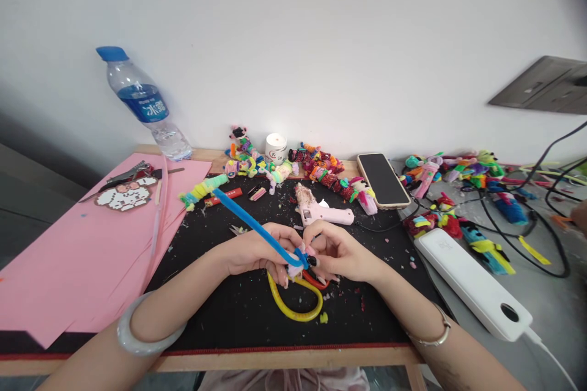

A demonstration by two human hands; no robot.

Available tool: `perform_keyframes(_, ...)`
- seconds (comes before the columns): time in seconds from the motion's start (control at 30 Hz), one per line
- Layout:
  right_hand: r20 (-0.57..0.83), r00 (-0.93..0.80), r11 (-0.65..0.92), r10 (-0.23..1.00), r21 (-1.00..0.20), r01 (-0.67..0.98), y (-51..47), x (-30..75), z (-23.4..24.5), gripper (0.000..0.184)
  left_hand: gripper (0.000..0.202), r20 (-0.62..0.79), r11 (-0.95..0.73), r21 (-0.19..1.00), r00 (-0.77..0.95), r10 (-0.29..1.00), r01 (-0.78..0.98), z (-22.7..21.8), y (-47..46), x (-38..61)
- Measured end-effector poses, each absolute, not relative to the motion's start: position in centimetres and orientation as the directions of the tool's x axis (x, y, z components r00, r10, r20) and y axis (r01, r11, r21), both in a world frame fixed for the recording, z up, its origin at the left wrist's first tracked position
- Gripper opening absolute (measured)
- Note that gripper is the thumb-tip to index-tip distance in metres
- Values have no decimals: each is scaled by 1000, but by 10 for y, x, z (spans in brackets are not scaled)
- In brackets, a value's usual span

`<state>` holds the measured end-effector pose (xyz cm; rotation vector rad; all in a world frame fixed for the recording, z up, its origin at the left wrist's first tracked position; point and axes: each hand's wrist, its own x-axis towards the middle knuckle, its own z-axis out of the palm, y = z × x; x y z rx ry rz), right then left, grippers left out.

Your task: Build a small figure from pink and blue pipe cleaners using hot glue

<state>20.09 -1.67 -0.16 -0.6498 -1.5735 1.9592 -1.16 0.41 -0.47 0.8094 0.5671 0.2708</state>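
Observation:
In the middle, both hands pinch a small piece of fuzzy pipe-cleaner work [300, 259], blue, pink and black. A long blue pipe cleaner [247, 220] runs from it up and to the left, its far end free. My left hand [261, 250] is closed around the left side of the piece, and my right hand [343, 250] grips its right side. The fingers hide most of it. Below them on the black mat [220, 317] lies a cutting tool with looped yellow [293, 317] and red handles; its metal tip shows left of my left hand.
Behind the hands lie a pink glue gun [325, 215], a phone [384, 180] and several pipe-cleaner figures [245, 140]. At left, a water bottle [142, 104] stands by pink sheets [105, 244] with scissors [126, 177]. At right are a white power bank [472, 281], cables and more figures [488, 247].

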Motion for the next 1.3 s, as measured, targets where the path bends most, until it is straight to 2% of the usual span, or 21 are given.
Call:
perform_keyframes(0.57,-50,-765,-220,642,-968,-121,-18,199,-3,14,24,-391,660,751,826,407,30,-7,5,-13)
perform_keyframes(1.3,-60,-778,-254,625,-958,-131,-18,199,2,23,26,-397,650,757,835,382,63,-4,5,-11)
